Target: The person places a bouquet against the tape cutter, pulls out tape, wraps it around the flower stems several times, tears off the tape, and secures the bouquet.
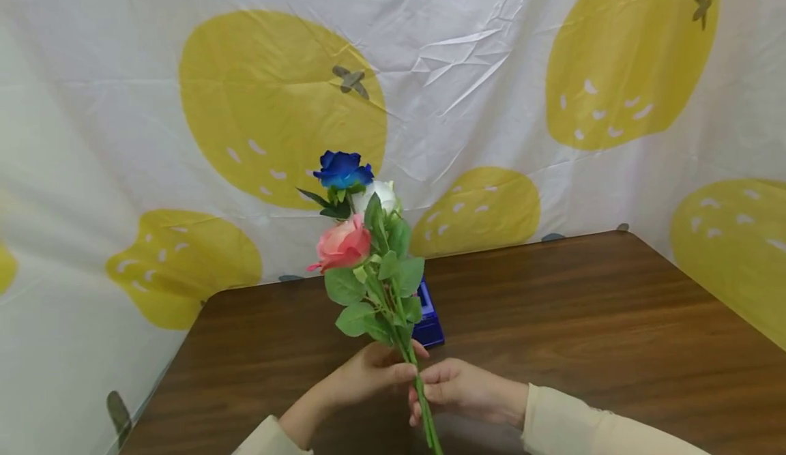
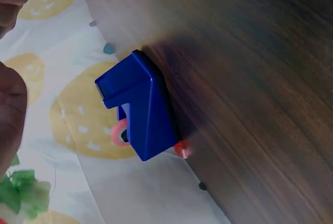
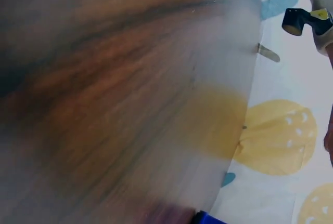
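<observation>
Three roses on long green stems form a bunch in the head view: a blue rose (image 1: 342, 171) at the top, a white rose (image 1: 382, 197) partly behind leaves, and a pink rose (image 1: 344, 243) lower down. My left hand (image 1: 368, 374) holds the stems (image 1: 424, 400) below the leaves, thumb in front. Just under it, my right hand (image 1: 463, 390) grips the same stems between thumb and fingers. Behind the bunch stands a blue tape dispenser (image 2: 138, 107), partly hidden by leaves in the head view; the left wrist view shows its pink roll (image 2: 119, 132).
The brown wooden table (image 1: 552, 312) reaches back to a white cloth with yellow fruit prints (image 1: 282, 107). Beside the dispenser's base lies a small red object (image 2: 181, 149), its kind unclear. A dark device (image 3: 302, 21) appears at an arm in the right wrist view.
</observation>
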`<control>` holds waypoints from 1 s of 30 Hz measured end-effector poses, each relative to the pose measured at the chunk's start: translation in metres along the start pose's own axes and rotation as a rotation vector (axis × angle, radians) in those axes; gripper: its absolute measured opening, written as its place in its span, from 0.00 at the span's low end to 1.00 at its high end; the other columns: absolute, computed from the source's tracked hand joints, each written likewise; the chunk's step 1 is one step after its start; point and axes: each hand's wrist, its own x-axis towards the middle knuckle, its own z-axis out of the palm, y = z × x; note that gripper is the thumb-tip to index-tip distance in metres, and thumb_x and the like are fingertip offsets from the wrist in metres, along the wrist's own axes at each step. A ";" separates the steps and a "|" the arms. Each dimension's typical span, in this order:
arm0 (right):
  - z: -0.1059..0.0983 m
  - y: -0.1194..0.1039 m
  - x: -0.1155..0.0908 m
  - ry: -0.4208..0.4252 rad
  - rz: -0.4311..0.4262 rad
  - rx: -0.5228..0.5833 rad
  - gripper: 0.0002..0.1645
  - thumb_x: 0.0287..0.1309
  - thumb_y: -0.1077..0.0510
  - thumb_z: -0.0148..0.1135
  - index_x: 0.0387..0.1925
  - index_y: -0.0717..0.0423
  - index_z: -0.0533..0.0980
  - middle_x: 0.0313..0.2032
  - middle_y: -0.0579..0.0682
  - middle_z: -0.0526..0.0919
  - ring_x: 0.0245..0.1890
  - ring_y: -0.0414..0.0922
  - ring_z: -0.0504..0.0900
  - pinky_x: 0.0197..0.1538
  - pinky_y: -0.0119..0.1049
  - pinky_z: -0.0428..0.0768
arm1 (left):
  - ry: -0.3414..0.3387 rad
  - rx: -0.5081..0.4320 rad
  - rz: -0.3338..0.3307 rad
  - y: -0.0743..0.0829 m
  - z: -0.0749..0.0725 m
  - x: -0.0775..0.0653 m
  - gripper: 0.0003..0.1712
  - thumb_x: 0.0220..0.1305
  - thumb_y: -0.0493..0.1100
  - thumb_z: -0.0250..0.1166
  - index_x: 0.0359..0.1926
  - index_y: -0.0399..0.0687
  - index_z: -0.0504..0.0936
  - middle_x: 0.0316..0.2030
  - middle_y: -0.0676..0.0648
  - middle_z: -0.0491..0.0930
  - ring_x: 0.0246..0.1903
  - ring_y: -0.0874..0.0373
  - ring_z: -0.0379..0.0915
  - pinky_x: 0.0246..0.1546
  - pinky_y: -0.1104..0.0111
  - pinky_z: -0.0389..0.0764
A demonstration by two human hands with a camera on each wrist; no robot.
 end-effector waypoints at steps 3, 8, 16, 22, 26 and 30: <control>0.000 -0.004 -0.007 0.080 -0.026 -0.049 0.10 0.66 0.57 0.47 0.38 0.50 0.77 0.34 0.40 0.82 0.39 0.37 0.80 0.49 0.34 0.75 | 0.102 0.090 -0.056 0.000 0.000 -0.002 0.24 0.66 0.44 0.55 0.56 0.31 0.66 0.35 0.48 0.75 0.30 0.65 0.72 0.30 0.73 0.73; -0.007 -0.019 -0.028 0.305 -0.010 -0.216 0.15 0.65 0.57 0.50 0.41 0.68 0.74 0.33 0.42 0.83 0.39 0.39 0.81 0.48 0.35 0.75 | 0.195 0.193 -0.101 -0.003 -0.007 -0.012 0.24 0.66 0.43 0.55 0.58 0.34 0.63 0.42 0.39 0.73 0.32 0.61 0.73 0.28 0.71 0.74; -0.029 -0.027 -0.081 0.613 0.166 -0.453 0.25 0.62 0.57 0.53 0.46 0.80 0.69 0.37 0.58 0.83 0.41 0.51 0.82 0.47 0.43 0.77 | 0.462 0.338 -0.193 -0.016 -0.021 -0.041 0.22 0.66 0.45 0.54 0.56 0.36 0.67 0.45 0.41 0.73 0.41 0.56 0.72 0.38 0.72 0.74; -0.044 -0.024 -0.111 0.719 0.297 -0.577 0.19 0.62 0.61 0.51 0.43 0.78 0.72 0.28 0.55 0.82 0.31 0.39 0.79 0.39 0.39 0.78 | 0.539 0.374 -0.271 -0.025 -0.029 -0.058 0.23 0.65 0.47 0.55 0.55 0.37 0.68 0.47 0.40 0.74 0.45 0.51 0.71 0.39 0.69 0.73; -0.052 -0.022 -0.122 0.752 0.401 -0.569 0.18 0.63 0.61 0.50 0.44 0.75 0.73 0.17 0.42 0.70 0.19 0.35 0.64 0.26 0.28 0.66 | 0.551 0.398 -0.304 -0.030 -0.031 -0.066 0.23 0.65 0.48 0.55 0.55 0.37 0.68 0.48 0.40 0.74 0.50 0.47 0.70 0.44 0.61 0.73; -0.057 -0.024 -0.129 0.761 0.486 -0.591 0.16 0.63 0.61 0.51 0.42 0.73 0.75 0.18 0.41 0.70 0.16 0.34 0.63 0.23 0.25 0.64 | 0.537 0.414 -0.319 -0.032 -0.031 -0.070 0.24 0.66 0.49 0.54 0.55 0.36 0.68 0.49 0.40 0.74 0.50 0.46 0.70 0.46 0.58 0.73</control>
